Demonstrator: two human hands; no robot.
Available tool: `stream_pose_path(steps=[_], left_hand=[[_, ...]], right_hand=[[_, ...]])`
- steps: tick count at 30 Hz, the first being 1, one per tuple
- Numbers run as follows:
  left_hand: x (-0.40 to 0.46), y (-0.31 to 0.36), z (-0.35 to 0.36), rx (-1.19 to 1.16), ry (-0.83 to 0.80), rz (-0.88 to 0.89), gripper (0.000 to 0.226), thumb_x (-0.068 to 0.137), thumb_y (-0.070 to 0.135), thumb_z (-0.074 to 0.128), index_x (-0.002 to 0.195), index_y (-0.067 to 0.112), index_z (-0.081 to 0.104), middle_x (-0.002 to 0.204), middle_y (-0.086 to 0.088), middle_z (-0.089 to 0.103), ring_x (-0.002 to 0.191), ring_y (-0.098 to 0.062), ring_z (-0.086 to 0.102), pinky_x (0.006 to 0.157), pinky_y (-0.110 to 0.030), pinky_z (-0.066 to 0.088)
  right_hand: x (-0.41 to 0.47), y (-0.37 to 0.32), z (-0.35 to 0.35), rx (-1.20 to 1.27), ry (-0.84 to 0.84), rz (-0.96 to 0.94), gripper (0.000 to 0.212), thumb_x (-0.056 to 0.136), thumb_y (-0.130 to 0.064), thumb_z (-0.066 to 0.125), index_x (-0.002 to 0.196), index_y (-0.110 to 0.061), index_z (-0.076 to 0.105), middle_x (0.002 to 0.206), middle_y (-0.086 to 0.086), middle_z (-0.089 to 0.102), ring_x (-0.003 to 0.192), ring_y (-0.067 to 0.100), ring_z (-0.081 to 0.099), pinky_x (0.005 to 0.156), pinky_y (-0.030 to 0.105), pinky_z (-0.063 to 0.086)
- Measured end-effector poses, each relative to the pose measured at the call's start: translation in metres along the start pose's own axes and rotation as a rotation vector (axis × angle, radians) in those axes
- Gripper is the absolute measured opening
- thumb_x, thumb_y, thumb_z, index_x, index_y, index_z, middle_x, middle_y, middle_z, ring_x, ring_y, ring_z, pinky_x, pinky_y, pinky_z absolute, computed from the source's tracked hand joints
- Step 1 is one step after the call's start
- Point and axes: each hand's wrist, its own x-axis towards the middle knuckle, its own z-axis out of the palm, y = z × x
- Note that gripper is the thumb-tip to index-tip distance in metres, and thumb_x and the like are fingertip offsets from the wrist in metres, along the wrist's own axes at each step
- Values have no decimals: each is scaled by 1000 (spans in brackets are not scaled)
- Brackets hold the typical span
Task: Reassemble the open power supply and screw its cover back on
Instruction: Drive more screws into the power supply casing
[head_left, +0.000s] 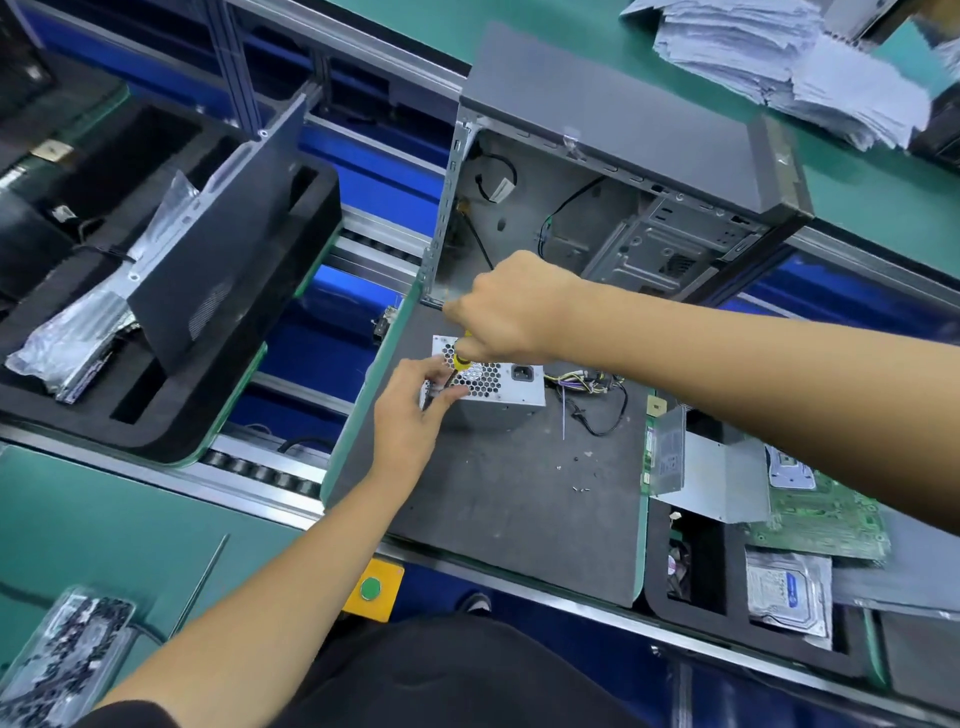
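Right hand (511, 312) clamped round yellow-and-black-handled screwdriver (460, 359), tip down at honeycomb-grilled face of grey metal power supply box (496, 387). Left hand (415, 402) pinches box's near-left corner, steadying it on dark grey work mat (493, 499). Likely driving cover screw: keep driver square to screw, press firmly, hold box still. Loose small screws (579, 488) lie near on mat.

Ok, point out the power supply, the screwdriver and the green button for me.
power supply (511, 395): head view, right part of its honeycomb grille face.
screwdriver (461, 361): head view, yellow handle below the fist.
green button (371, 588): head view, button's centre.
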Motion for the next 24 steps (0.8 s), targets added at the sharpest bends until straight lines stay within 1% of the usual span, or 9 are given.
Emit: stream_pose_path(steps=[2, 5, 7, 10, 12, 15, 19, 21, 24], left_hand=[[-2, -2, 3, -20, 24, -13, 21, 87, 22, 82, 101, 18, 67, 97, 18, 63, 96, -13, 65, 88, -28, 52], [-2, -4, 5, -16, 46, -45, 17, 88, 22, 81, 92, 22, 65, 104, 9, 69, 102, -9, 66, 88, -25, 53], [1, -5, 3, -10, 32, -60, 17, 89, 29, 79, 90, 24, 63, 96, 10, 67, 94, -10, 65, 83, -31, 54], [3, -3, -1, -20, 13, -37, 24, 89, 47, 75, 89, 28, 61, 94, 22, 62, 91, -12, 65, 79, -34, 54], [5, -3, -4, -36, -27, -52, 23, 86, 51, 76, 92, 33, 63, 95, 17, 62, 94, -13, 65, 82, -34, 54], [6, -3, -8, -62, -53, -73, 29, 81, 31, 85, 99, 36, 63, 100, 15, 62, 101, -8, 64, 89, -26, 52], [4, -4, -7, 9, -27, -12, 26, 79, 15, 88, 93, 16, 66, 100, 26, 60, 96, 4, 61, 84, -9, 43], [4, -4, -7, 24, -9, 1, 23, 82, 14, 86, 84, 9, 64, 98, 28, 59, 94, 3, 61, 81, -8, 41], [5, -3, -7, -2, -16, -35, 23, 85, 17, 84, 81, 6, 64, 98, 11, 64, 107, -4, 65, 86, -16, 48]], right_hand=[[-1, -1, -4, 5, 22, -38, 34, 93, -48, 33, 91, -15, 38, 55, -1, 34, 44, 19, 31, 46, 29, 14], [1, 6, -14, -50, 79, -306, 35, 87, -50, 40, 108, -24, 32, 62, -6, 34, 40, 16, 25, 44, 26, 15], [7, 16, -19, -142, 45, -515, 36, 88, -37, 52, 118, -28, 35, 78, -2, 32, 41, 22, 30, 43, 31, 31], [12, 21, -25, -235, -11, -614, 33, 99, -25, 39, 132, -28, 44, 87, 2, 39, 55, 28, 42, 61, 42, 51], [9, 16, -19, -168, -17, -558, 30, 102, -28, 32, 127, -25, 48, 89, 0, 50, 59, 27, 41, 57, 39, 46], [3, -2, -10, 154, -23, -172, 8, 97, -27, 43, 96, -20, 44, 64, -3, 41, 50, 24, 34, 47, 31, 20], [11, -25, -8, 349, -111, 267, 19, 96, -29, 46, 84, -16, 39, 65, 1, 29, 52, 21, 30, 48, 31, 14], [12, -26, -10, 297, -94, 215, 24, 95, -36, 46, 86, -16, 38, 63, 0, 31, 50, 18, 29, 48, 30, 14], [11, -5, -13, 19, 30, -143, 30, 90, -43, 45, 98, -20, 27, 57, 0, 40, 42, 20, 29, 45, 29, 17]])
